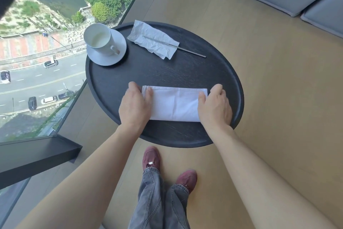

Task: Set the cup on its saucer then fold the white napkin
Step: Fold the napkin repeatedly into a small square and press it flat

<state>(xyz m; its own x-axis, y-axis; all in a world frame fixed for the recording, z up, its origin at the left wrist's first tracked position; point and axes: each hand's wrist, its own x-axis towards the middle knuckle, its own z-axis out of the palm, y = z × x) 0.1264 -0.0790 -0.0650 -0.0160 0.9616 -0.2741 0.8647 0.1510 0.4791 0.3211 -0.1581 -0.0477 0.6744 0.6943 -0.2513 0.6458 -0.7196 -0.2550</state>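
The napkin [175, 105] lies folded into a long strip on the table [148, 72], just below the frame's middle. The left grip [134, 104] clasps its left end and the right grip [215, 106] its right end, thumbs on top, fingers curled past the edges. At upper left the cup [98, 40] stands on its saucer [120, 43].

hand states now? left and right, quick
Left hand: pinches the left end of the folded white napkin.
Right hand: pinches its right end.
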